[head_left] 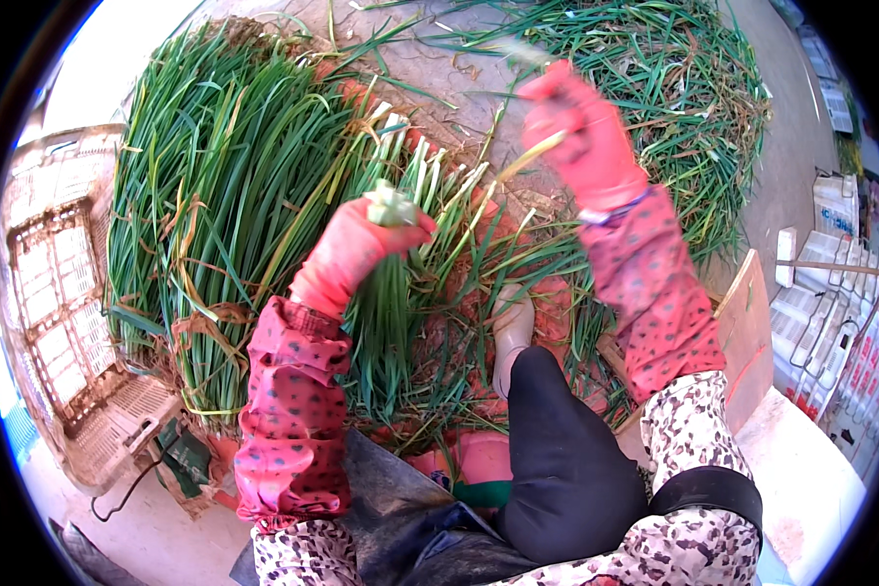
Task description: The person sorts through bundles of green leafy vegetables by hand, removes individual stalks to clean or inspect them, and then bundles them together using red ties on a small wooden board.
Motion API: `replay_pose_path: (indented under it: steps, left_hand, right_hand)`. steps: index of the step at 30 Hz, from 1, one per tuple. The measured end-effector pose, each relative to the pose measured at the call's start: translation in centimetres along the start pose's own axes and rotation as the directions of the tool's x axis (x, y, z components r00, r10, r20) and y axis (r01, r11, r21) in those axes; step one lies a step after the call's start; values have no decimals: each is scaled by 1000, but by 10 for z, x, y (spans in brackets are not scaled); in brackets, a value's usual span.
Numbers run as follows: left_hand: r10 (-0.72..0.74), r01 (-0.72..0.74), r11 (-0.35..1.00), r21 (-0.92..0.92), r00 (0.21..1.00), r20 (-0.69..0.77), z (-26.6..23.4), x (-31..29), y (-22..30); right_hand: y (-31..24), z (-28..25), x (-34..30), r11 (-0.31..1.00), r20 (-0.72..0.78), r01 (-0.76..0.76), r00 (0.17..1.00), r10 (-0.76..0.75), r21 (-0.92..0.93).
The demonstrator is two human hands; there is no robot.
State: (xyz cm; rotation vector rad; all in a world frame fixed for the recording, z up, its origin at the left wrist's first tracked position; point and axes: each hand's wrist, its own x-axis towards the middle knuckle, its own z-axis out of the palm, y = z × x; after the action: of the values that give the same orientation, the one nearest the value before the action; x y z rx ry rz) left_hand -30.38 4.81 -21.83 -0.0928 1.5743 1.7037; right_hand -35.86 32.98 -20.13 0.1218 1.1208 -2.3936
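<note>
My left hand (pixel 356 244), in a red glove, is closed around a bunch of garlic chives (pixel 391 332). Its pale stalk ends (pixel 391 203) stick up above the fist, and the green leaves hang down below. My right hand (pixel 586 132), also red-gloved, is raised further off to the right with its fingers curled in. From it a yellowed leaf (pixel 532 156) slants down to the left. A pale blurred thing (pixel 523 53) shows at its fingertips; I cannot make out what it is. Beside my left hand lie thick stacked bundles of chives (pixel 215 186).
A dirty plastic crate (pixel 68 303) stands at the far left. Loose green leaves and trimmings (pixel 654 88) are heaped at the far right. A wooden board (pixel 747 332) leans near my right forearm, with stacked white packages (pixel 820 322) beyond. My boot (pixel 511 332) rests among scattered leaves.
</note>
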Motion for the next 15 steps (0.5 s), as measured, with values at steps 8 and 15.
replay_pose_path:
  steps: [8, 15]
  left_hand:
    - [-95, 52, 989, -136, 936, -339, -30, -22, 2]
    - [-34, 24, 999, -29, 903, -428, 1, -30, 46]
  right_hand:
    - [54, 15, -26, 455, -195, -137, 978, -81, -880]
    - [193, 48, -35, -208, 10, 93, 930, 368, -974]
